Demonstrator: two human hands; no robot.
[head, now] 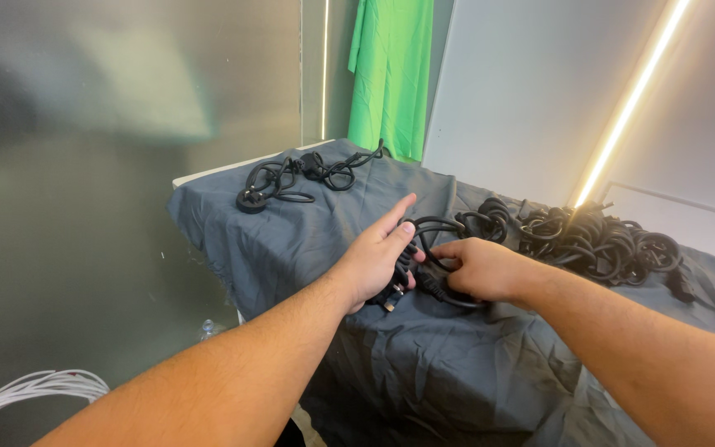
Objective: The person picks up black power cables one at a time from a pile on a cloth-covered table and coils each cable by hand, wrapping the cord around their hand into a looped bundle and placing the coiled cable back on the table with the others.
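Note:
A black power cable [429, 229] lies looped on a table under a grey cloth [308, 240]. My left hand [374, 258] rests on the cable's plug end, index finger stretched forward, lower fingers curled around the plug. My right hand [482, 269] is closed on the same cable's loop, pinching the cord just right of the left hand. The two hands almost touch. Part of the cable is hidden under my palms.
A second coiled black cable [291, 178] lies at the table's far left corner. A large tangled pile of black cables [597, 240] sits at the right. A green cloth [391, 74] hangs behind. White cables [26, 393] lie on the floor at lower left.

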